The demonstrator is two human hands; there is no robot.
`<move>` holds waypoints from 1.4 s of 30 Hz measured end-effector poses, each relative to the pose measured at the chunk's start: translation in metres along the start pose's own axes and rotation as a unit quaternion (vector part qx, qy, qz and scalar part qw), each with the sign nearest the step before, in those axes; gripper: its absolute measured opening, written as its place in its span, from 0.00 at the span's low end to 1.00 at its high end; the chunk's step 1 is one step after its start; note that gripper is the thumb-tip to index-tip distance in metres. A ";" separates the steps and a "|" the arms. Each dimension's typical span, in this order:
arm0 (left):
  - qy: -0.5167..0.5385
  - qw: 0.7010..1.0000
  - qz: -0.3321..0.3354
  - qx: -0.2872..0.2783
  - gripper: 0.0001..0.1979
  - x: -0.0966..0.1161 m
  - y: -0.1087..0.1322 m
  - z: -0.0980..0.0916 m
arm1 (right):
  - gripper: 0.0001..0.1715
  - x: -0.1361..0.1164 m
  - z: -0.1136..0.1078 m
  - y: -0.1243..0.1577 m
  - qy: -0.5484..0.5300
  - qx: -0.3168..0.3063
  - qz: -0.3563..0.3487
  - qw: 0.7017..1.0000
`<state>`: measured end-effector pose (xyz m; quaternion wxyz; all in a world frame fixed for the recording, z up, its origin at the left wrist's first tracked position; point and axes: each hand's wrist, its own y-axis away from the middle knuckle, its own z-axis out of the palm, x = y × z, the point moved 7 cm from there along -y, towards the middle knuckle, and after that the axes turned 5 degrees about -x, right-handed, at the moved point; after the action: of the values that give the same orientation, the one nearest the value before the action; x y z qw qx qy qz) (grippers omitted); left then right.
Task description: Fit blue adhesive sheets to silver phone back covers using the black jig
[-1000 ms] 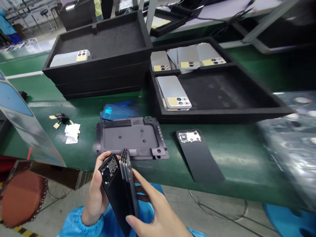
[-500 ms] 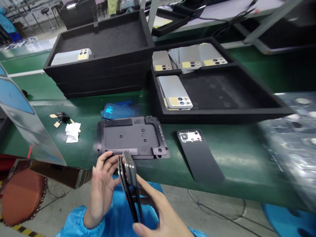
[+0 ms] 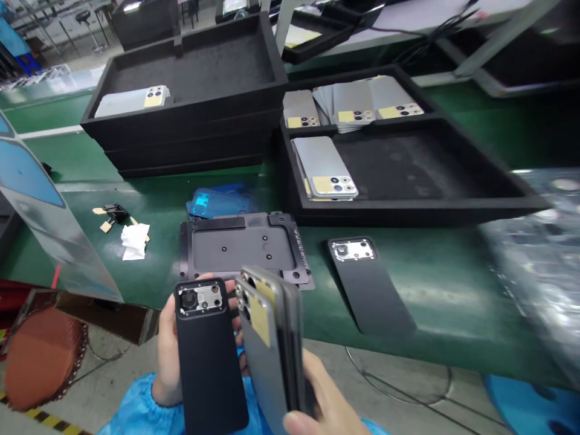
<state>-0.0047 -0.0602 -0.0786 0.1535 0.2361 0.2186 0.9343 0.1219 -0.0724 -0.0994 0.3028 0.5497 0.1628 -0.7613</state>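
In my left hand (image 3: 168,353) is a black phone back cover (image 3: 206,362) with a silver camera plate at its top, its face turned up to me. My right hand (image 3: 324,393) grips a stack of silver-grey phone back covers (image 3: 267,338), held on edge, with yellow film beside the camera rings. The stack stands just right of the black cover. Behind both hands lies a dark metal fixture plate (image 3: 244,248) with a shallow phone-shaped recess. Another black back cover (image 3: 374,296) rests on the green bench to the right.
A black foam tray (image 3: 421,211) holds several silver covers. Stacked black trays (image 3: 190,133) stand at back left. Blue film pieces (image 3: 217,202) lie behind the fixture. A crumpled tissue (image 3: 135,241) and a black clip (image 3: 115,211) sit left. Clear plastic packaging (image 3: 534,254) is at right.
The black cover has come apart from the silver stack and turned face up in my left hand, which was open beside it. My right hand has shifted right and turned the stack.
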 end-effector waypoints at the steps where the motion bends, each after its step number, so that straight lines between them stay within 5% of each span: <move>1: 0.032 0.999 -0.026 -0.015 0.28 -0.001 -0.001 0.006 | 0.41 -0.001 -0.002 0.002 -0.021 0.000 -0.018 1.000; 5: 0.084 0.995 -0.030 -0.044 0.25 0.006 -0.001 0.022 | 0.34 0.007 -0.011 0.013 -0.075 0.021 -0.074 0.994; 12: 0.100 0.987 -0.065 -0.111 0.20 0.006 -0.003 0.035 | 0.37 0.030 -0.013 0.022 -0.091 0.001 -0.047 0.995; 28: 0.077 0.992 -0.075 -0.066 0.20 0.002 -0.006 0.020 | 0.43 0.026 -0.015 0.017 -0.048 0.001 -0.004 0.999; 36: 0.035 0.995 -0.089 -0.004 0.22 -0.002 -0.006 0.010 | 0.38 0.020 -0.011 0.014 -0.099 0.009 -0.037 0.994; 42: 0.038 0.990 -0.133 -0.024 0.19 0.002 -0.007 -0.007 | 0.41 0.026 -0.014 0.013 -0.052 0.009 0.020 0.998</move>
<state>-0.0088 -0.0561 -0.0867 0.2737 0.1658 0.2314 0.9187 0.1350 -0.0821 -0.1274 0.3208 0.5152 0.1287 -0.7843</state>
